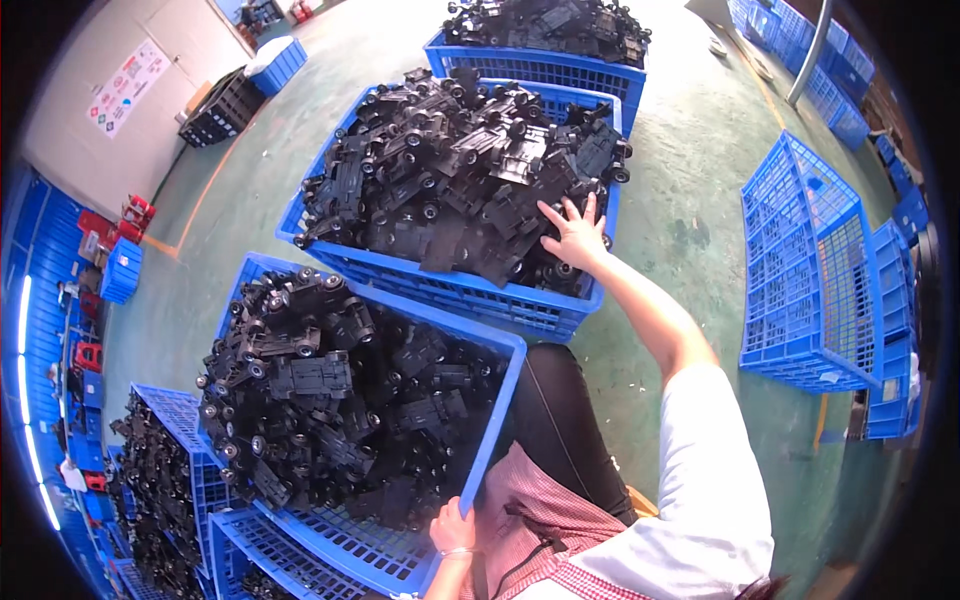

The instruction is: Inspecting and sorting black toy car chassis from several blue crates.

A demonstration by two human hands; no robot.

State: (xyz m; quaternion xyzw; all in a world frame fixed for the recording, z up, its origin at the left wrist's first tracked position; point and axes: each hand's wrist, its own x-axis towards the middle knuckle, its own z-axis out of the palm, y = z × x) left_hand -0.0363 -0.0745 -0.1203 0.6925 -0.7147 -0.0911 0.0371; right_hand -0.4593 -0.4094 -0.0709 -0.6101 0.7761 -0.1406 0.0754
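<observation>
My left hand [453,530] is closed around the near right corner of a blue plastic crate [507,385]. That crate is tilted and heaped with black toy car chassis [312,376] on small wheels. Farther off, a second blue crate [420,272] is piled above its rim with the same kind of chassis [450,190]. My right hand [576,238] reaches over its right side with fingers spread, resting on or just above the chassis there. Nothing shows gripped in the right hand.
Behind stands another filled blue crate [540,68]. More chassis-filled crates [165,410] are stacked at the lower left. To the right, an upturned blue crate [800,270] stands on the green floor [670,200]. My leg [560,420] is beside the tilted crate.
</observation>
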